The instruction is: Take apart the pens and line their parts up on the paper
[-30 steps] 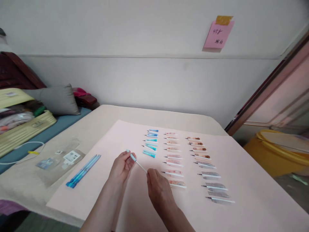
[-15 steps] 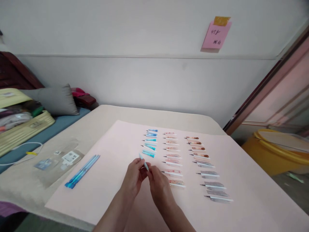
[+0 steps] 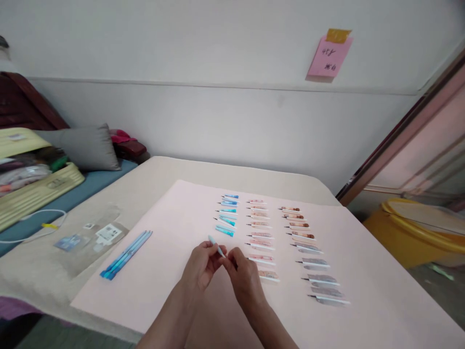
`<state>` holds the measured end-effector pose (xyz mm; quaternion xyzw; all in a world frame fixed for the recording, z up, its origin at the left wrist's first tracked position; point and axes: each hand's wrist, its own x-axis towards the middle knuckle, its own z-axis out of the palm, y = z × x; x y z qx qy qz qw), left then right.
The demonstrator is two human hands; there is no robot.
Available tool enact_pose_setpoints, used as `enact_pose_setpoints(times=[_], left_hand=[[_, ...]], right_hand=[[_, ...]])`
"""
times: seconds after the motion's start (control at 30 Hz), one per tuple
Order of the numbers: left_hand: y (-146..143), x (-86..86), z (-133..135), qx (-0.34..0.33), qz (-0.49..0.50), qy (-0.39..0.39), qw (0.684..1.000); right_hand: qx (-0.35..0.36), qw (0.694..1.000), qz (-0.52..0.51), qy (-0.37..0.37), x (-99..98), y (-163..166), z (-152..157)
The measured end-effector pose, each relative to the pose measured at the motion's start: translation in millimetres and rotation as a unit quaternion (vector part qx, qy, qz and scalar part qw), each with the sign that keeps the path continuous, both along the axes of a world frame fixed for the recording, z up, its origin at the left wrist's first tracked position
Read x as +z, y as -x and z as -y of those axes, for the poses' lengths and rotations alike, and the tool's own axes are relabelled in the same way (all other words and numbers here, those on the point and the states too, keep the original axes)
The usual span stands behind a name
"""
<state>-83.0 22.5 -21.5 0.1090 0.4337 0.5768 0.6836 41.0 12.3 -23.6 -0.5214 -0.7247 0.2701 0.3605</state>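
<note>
My left hand (image 3: 201, 265) and my right hand (image 3: 243, 274) meet over a large pink sheet (image 3: 174, 252). Together they pinch a thin light-blue pen (image 3: 215, 245), whose end pokes up and to the left above the left fingers. Just beyond the hands lie three columns of small pen parts: a blue column (image 3: 227, 215), a pink-patterned column (image 3: 259, 235) and a brown-to-grey column (image 3: 308, 254). Each piece has a dark tip pointing left.
A bundle of blue pens (image 3: 125, 254) lies on the sheet's left edge beside a clear plastic bag (image 3: 90, 240). An open yellow case (image 3: 36, 186) and grey pillow (image 3: 85, 148) sit at the left. A yellow tub (image 3: 410, 232) stands on the floor at the right.
My hands have come together: the right hand slid along the pen up to the left hand, so less of the pen shows. Both hands have also shifted a little right.
</note>
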Motion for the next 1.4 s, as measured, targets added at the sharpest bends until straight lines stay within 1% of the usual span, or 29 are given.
enact_pose_setpoints(times=[0.07, 0.17, 0.23, 0.33, 0.43, 0.47, 0.63, 0.8, 0.9, 0.97, 1.03, 1.13, 1.17, 1.2, 1.27, 1.33, 1.4], left_hand=[[3, 0.0, -1, 0.024, 0.022, 0.014, 0.999], [14, 5.8, -4, 0.084, 0.046, 0.012, 0.995], [24, 10.6, -6, 0.118, 0.059, 0.008, 0.991], [37, 15.5, -9, 0.146, 0.076, 0.003, 0.986], [43, 18.6, -12, 0.167, 0.094, 0.009, 0.982], [43, 19.8, -12, 0.171, 0.099, 0.012, 0.98], [47, 26.9, -13, 0.183, 0.115, 0.013, 0.976], [53, 32.5, -12, 0.194, 0.119, 0.004, 0.974], [54, 33.4, -11, 0.198, 0.112, 0.005, 0.974], [55, 32.5, -11, 0.197, 0.105, 0.006, 0.975], [56, 30.7, -11, 0.196, 0.101, 0.006, 0.975], [59, 28.0, -11, 0.197, 0.09, 0.003, 0.976], [59, 27.6, -11, 0.196, 0.081, -0.001, 0.977], [58, 27.5, -11, 0.195, 0.068, -0.006, 0.978], [54, 28.3, -11, 0.192, 0.036, -0.022, 0.981], [47, 30.1, -10, 0.188, 0.002, -0.036, 0.981], [39, 31.9, -10, 0.183, -0.024, -0.045, 0.982]], right_hand=[[-0.002, 1.0, 0.015, -0.003, 0.2, 0, -1], [-0.034, 0.997, 0.059, -0.023, -2.7, -3, -5], [-0.051, 0.992, 0.103, -0.044, -7.5, -6, -11], [-0.051, 0.978, 0.187, -0.074, -16.8, -8, -26], [-0.051, 0.955, 0.28, -0.089, -24.4, -5, -45], [-0.05, 0.95, 0.294, -0.089, -26.3, -2, -51], [-0.048, 0.94, 0.327, -0.087, -34.7, 14, -74], [-0.036, 0.933, 0.349, -0.074, -44.7, 25, -79], [-0.03, 0.936, 0.346, -0.062, -46.7, 32, -79], [-0.026, 0.94, 0.335, -0.054, -44.0, 36, -77], [-0.021, 0.946, 0.319, -0.049, -37.2, 36, -71], [-0.007, 0.957, 0.286, -0.049, -20.4, 29, -49], [-0.001, 0.962, 0.267, -0.055, -13.9, 24, -39], [0.009, 0.976, 0.209, -0.057, -7.6, 19, -29], [0.02, 0.99, 0.123, -0.059, 3.3, 10, -11], [0.023, 0.995, 0.076, -0.062, 10.2, 4, 1], [0.016, 0.996, 0.061, -0.06, 12.4, 0, 6]])
